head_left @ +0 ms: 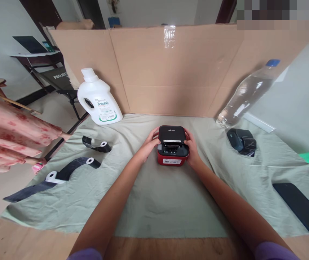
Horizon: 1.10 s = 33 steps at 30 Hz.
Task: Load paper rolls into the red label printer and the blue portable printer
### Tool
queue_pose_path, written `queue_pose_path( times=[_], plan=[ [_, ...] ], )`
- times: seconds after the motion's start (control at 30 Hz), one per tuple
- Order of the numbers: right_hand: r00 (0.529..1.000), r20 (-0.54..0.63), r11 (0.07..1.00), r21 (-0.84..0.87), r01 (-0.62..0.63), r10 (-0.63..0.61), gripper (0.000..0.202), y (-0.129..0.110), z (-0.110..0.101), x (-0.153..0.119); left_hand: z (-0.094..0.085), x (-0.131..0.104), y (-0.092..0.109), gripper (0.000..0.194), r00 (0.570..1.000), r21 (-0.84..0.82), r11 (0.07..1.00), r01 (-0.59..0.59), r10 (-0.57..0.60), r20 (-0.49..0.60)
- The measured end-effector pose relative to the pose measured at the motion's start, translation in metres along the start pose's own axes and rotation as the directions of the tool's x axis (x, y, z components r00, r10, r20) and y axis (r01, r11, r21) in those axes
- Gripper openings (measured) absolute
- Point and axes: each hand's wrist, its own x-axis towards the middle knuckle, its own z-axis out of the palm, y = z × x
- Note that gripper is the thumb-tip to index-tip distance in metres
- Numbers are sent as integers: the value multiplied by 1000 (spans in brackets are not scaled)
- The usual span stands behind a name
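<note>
A red and black receipt printer [172, 144] stands upright on the cloth in the middle of the table, its black lid down. My left hand [150, 144] grips its left side, thumb near the lid's front edge. Against the right side my right hand [191, 145] presses, with the thumb at the lid's front corner. The far fingers of both hands are partly hidden behind the printer. On the left lie several paper rolls, among them one roll [93, 163] with a black strip unrolled from it and another roll [105, 146] farther back.
A white detergent bottle [100, 101] stands back left before a cardboard screen [170, 72]. A clear bottle with a blue cap [247, 95] leans back right. Nearer are a black device [241, 141] and a dark phone-like slab [301, 209]. Patterned fabric [10, 137] hangs beyond the left edge.
</note>
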Motion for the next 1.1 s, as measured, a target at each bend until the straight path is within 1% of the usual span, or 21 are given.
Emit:
queue_pose_path(
  times=[0.1,0.2,0.33,0.47,0.57,0.63,0.7,0.77,0.83,0.93,1.1],
  plan=[
    [1000,10,999,-50,7,-7,76,-2,-1,0,1,-1,0,69,1000,-11,1000,11,-12,-8],
    [1000,17,998,-50,23,-22,77,-3,-1,-1,2,-1,-1,71,1000,-30,999,24,-24,-18],
    [1000,16,995,-96,-5,7,77,-2,-3,-1,5,-1,-1,74,999,-56,998,33,-35,-36],
    [1000,20,998,-62,12,-11,78,-2,-5,0,6,-2,0,74,998,-60,998,35,-38,-46],
    [1000,-1,1000,-28,-3,3,78,-1,-6,1,7,-4,0,71,999,-54,998,16,-18,-31],
    [1000,-5,999,45,-6,6,77,3,-7,3,6,-5,-1,70,1000,-55,998,3,-4,-20],
    [1000,-7,981,191,28,-28,73,8,-6,4,6,-5,-4,70,1000,-62,998,-8,7,-17],
    [998,-11,936,345,68,-69,67,14,-5,4,5,-4,-7,70,1000,-69,998,-11,10,-11],
    [996,-20,889,448,89,-90,57,20,-4,3,4,-3,-9,71,1000,-76,997,-4,4,-10],
    [996,-20,858,506,88,-90,48,25,-1,1,5,-3,-8,70,1000,-98,995,11,-12,-11],
    [998,-15,859,509,60,-61,48,22,-1,2,8,-6,-1,69,999,-105,994,31,-34,-27]
  ],
)
